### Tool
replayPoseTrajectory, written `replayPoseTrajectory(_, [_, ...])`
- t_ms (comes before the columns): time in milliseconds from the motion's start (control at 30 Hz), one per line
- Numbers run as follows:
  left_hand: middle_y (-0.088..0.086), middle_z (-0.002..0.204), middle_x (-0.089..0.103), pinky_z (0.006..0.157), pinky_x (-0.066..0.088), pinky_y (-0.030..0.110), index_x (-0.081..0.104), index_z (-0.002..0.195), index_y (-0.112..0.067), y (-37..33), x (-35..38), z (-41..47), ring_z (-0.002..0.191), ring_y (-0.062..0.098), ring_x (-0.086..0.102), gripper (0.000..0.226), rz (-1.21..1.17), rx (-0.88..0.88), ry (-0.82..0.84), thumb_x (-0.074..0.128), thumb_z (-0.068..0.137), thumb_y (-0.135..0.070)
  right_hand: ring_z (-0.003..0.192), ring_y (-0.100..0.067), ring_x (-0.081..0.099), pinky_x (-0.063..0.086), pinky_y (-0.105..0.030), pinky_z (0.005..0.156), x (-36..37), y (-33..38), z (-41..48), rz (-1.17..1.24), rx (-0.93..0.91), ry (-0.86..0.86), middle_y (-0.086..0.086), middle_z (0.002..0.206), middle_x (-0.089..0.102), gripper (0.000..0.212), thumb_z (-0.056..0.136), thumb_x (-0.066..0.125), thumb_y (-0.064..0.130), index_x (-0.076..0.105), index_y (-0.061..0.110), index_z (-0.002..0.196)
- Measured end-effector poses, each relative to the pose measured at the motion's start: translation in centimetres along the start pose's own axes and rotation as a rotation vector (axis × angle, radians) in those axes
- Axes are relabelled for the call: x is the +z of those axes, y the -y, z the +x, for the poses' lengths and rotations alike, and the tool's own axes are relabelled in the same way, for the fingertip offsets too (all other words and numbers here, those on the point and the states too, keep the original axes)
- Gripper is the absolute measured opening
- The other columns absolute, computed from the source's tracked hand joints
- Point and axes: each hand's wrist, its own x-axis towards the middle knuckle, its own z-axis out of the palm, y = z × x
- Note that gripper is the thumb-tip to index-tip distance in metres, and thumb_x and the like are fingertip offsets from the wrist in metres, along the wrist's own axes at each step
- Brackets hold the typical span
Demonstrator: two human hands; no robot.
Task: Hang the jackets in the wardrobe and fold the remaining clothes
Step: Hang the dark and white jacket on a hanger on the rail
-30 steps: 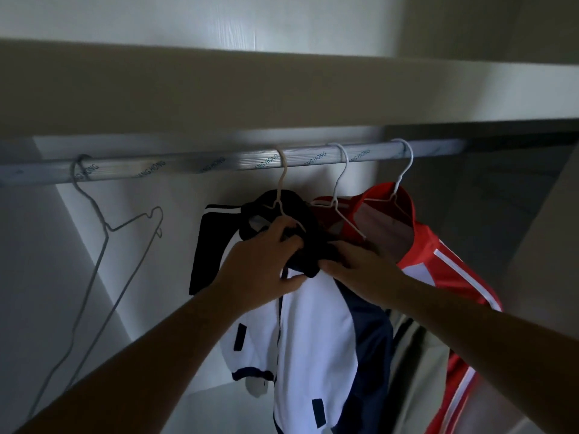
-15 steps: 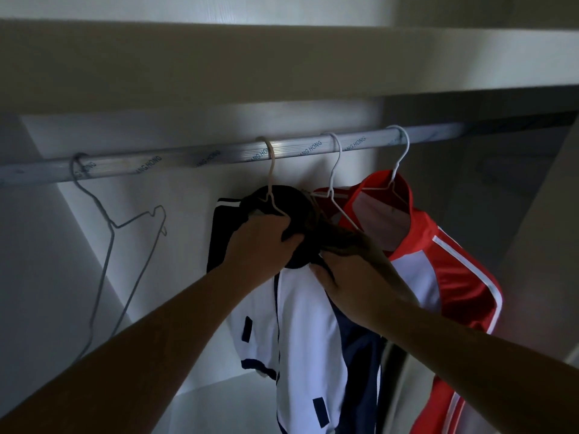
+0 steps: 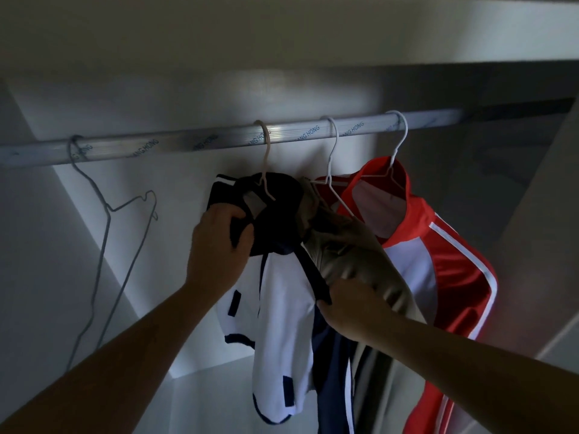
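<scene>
Both your arms are raised and bare. Your left forearm (image 3: 125, 355) comes in from the 7 o'clock corner and runs toward 1 o'clock. Your left hand (image 3: 216, 249) sits just to 8 o'clock of the centre, back of the hand toward you. Its fingers curl over the dark collar of the navy-and-white jacket (image 3: 282, 308), with the thumb (image 3: 246, 238) pressed in from below. Your right forearm (image 3: 470, 364) enters from 4 o'clock and reaches toward 10 o'clock. Your right hand (image 3: 351, 311) lies at 4 o'clock from the left one, lower and well apart from it, and it pinches the jacket's navy front edge. Its fingertips are hidden behind fabric.
</scene>
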Motion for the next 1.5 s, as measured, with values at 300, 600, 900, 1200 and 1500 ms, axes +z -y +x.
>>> replayPoseTrajectory(300, [0.002,0.104,0.054,0.092,0.045,0.051,0.052,0.117,-0.007,-3.1,1.1,-2.3,0.098,0.024,0.054,0.043,-0.049,-0.21,0.028,0.063,0.081,-0.03,0.099,0.0,0.054,0.052,-0.018,0.077,1.7,-0.9,-1.0,0.913,0.07,0.441,0.005,0.139,0.046,0.074,0.084,0.071,0.035,0.032,0.026,0.146])
replayPoseTrajectory(600, [0.003,0.078,0.061,0.067,0.048,0.024,0.064,0.081,-0.01,-2.8,0.9,2.2,0.079,0.017,0.06,0.021,-0.222,-0.421,0.584,0.07,0.085,-0.03,0.136,-0.022,0.034,0.041,-0.038,0.1,2.0,-0.3,0.0,1.237,0.1,0.643,-0.004,0.157,0.021,0.108,0.061,0.079,0.045,0.021,0.022,0.15])
replayPoseTrajectory(900, [-0.003,0.078,0.065,0.063,0.052,0.015,0.066,0.085,-0.013,-2.2,0.0,4.0,0.065,-0.003,0.062,0.019,-0.265,-0.348,0.698,0.079,0.076,-0.024,0.137,-0.027,0.038,0.036,-0.04,0.11,1.9,-0.4,0.4,1.094,0.09,0.792,-0.006,0.148,0.038,0.049,0.098,0.052,0.013,0.033,0.011,0.143])
replayPoseTrajectory(1200, [0.001,0.08,0.065,0.06,0.047,0.014,0.066,0.083,-0.016,-3.8,-1.0,5.2,0.073,0.007,0.063,0.016,-0.14,-0.335,0.766,0.077,0.078,-0.025,0.067,-0.01,0.06,0.049,-0.008,0.064,-1.9,0.2,-1.5,0.645,-0.007,0.293,0.004,0.065,0.054,0.028,0.082,0.068,0.014,0.052,0.018,0.06])
replayPoseTrajectory(1500, [0.017,0.129,0.055,0.103,0.044,0.038,0.048,0.134,0.0,-8.0,3.0,6.9,0.117,0.029,0.053,0.058,-0.229,-0.625,0.733,0.071,0.084,-0.018,0.081,-0.015,0.065,0.048,-0.021,0.066,-2.8,-0.1,-5.4,-0.084,-0.088,-0.29,0.002,0.087,0.06,0.006,0.094,0.05,0.014,0.054,0.018,0.096])
